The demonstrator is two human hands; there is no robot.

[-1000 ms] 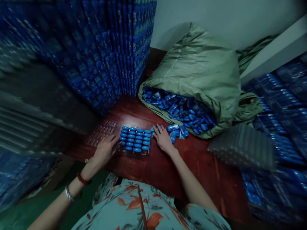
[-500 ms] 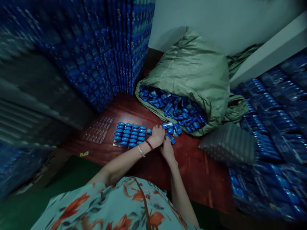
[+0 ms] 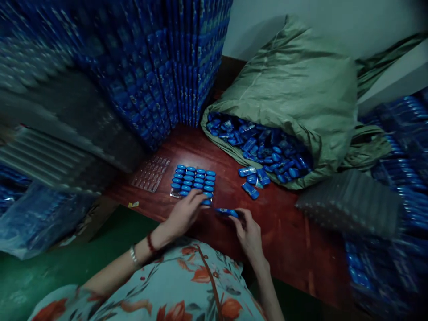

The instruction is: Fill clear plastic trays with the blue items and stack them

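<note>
My left hand (image 3: 187, 208) reaches over the near edge of a clear blister tray (image 3: 174, 192), fingers bent together at its front row of glossy blue oval pieces (image 3: 189, 174). What those fingers pinch, if anything, is hidden. Just right of the tray, my right hand (image 3: 249, 228) grips one end of a small blue printed packet (image 3: 226, 211) between thumb and fingers, low over the red-brown table (image 3: 267, 223). Beyond it lie several loose blue packets (image 3: 250, 189).
A big green woven sack (image 3: 287, 89) lies open behind, full of blue packets. An unfilled clear tray (image 3: 152, 173) is at left. Tall stacks of blue packs (image 3: 187, 67) rise at back left; grey tray stacks (image 3: 351, 205) stand right. A yellow scrap (image 3: 133, 204) lies near the front edge.
My hands were close together by the loose packets. Now the left has moved back to the tray's front row, and the right has come nearer with a blue packet. The view has shifted.
</note>
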